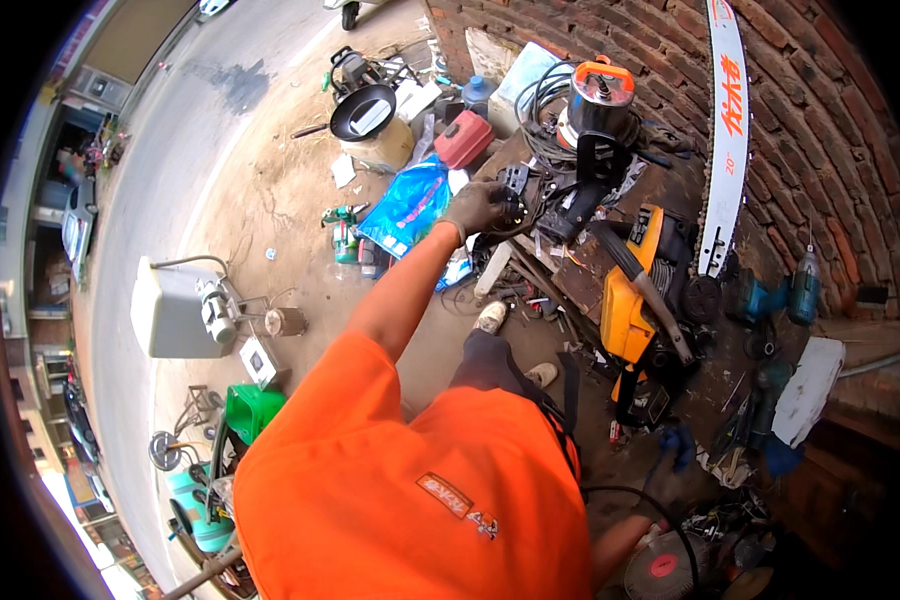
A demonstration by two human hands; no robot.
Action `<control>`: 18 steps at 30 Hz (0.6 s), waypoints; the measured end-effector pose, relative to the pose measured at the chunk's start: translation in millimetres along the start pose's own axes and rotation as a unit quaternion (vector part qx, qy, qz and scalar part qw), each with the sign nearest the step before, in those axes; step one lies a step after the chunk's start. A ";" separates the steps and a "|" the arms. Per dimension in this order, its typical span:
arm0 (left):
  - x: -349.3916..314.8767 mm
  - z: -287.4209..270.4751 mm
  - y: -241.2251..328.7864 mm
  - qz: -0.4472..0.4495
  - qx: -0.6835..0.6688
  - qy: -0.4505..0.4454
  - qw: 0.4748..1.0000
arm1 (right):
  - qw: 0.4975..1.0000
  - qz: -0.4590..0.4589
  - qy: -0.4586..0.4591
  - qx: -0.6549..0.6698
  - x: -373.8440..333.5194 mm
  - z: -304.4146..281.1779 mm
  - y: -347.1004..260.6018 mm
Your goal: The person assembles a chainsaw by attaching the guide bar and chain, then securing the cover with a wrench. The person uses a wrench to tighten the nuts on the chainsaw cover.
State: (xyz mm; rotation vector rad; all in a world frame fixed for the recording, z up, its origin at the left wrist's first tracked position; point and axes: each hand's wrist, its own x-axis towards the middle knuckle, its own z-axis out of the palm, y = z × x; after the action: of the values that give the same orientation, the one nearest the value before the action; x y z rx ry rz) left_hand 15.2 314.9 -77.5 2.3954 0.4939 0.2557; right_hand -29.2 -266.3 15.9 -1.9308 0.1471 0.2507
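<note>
My left hand (475, 208), in a dark grey glove, reaches out to the bench's far left end. Its fingers curl round something dark and small that I cannot make out, beside a dark metal part (513, 178) and black cables. My right forearm (620, 545) goes toward the shaded lower right; the fingers there are too dim to read. Close to it are a blue glove-like shape (678, 447) and a round disc with a red centre (662, 566). On the bench lies a chainsaw (630, 310) with a yellow-orange body and a dark handle.
A chainsaw guide bar (725, 140) leans on the brick wall (800, 130). A teal drill (805, 285) and a metal cylinder with an orange handle (604, 85) stand around the bench. A blue bag (410, 205), red box (463, 139) and black pan (363, 112) are beyond my left arm.
</note>
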 end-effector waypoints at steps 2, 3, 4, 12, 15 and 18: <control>1.1 -3.5 0.3 -0.025 -0.051 -0.009 0.998 | 0.999 -0.020 0.032 -0.020 -2.3 19.4 -7.1; 2.6 -6.5 3.4 -0.020 -0.042 0.000 0.999 | 0.998 -0.016 0.025 -0.052 -3.1 26.9 -16.1; 1.9 -13.3 6.9 0.005 -0.045 0.000 0.999 | 0.996 -0.010 0.015 -0.085 -5.1 34.4 -33.4; 71.1 -41.0 11.4 -0.018 -0.249 0.008 0.968 | 0.998 -0.015 0.053 0.030 -19.2 97.9 -53.4; 85.5 -52.1 45.6 -0.001 -0.185 -0.095 0.978 | 0.996 -0.016 0.080 -0.029 -32.4 119.5 -75.4; 75.9 -50.0 82.8 0.142 -0.061 -0.101 0.983 | 0.993 0.004 0.102 -0.062 -45.0 139.2 -93.4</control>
State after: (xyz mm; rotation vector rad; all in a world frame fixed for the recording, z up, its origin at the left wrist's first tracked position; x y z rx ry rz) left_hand 92.2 316.8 18.3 2.3339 0.0411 0.1600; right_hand -66.7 -103.4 62.6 -2.0786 0.2796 0.0687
